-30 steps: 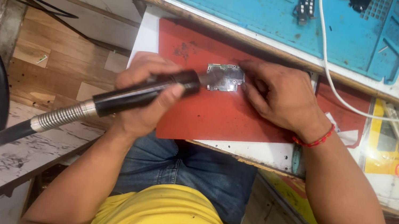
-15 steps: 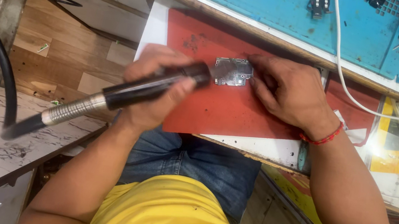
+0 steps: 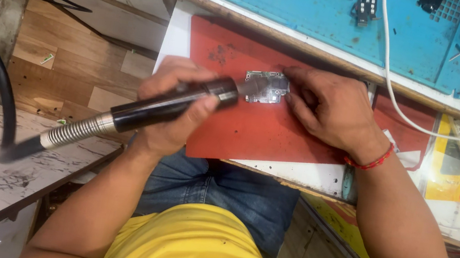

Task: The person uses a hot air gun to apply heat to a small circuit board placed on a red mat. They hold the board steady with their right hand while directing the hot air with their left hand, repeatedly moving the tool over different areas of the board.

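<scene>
Hot-air wand on a small board, centre frame.
My left hand (image 3: 174,110) grips the wand (image 3: 165,106); my right hand (image 3: 323,110) pins the board (image 3: 266,86) to the red mat (image 3: 242,128).

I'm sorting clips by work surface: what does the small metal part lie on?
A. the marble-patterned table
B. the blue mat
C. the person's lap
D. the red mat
D: the metal part lies on the red mat, with the right hand steadying it and the tool in the left hand at its edge.
</scene>
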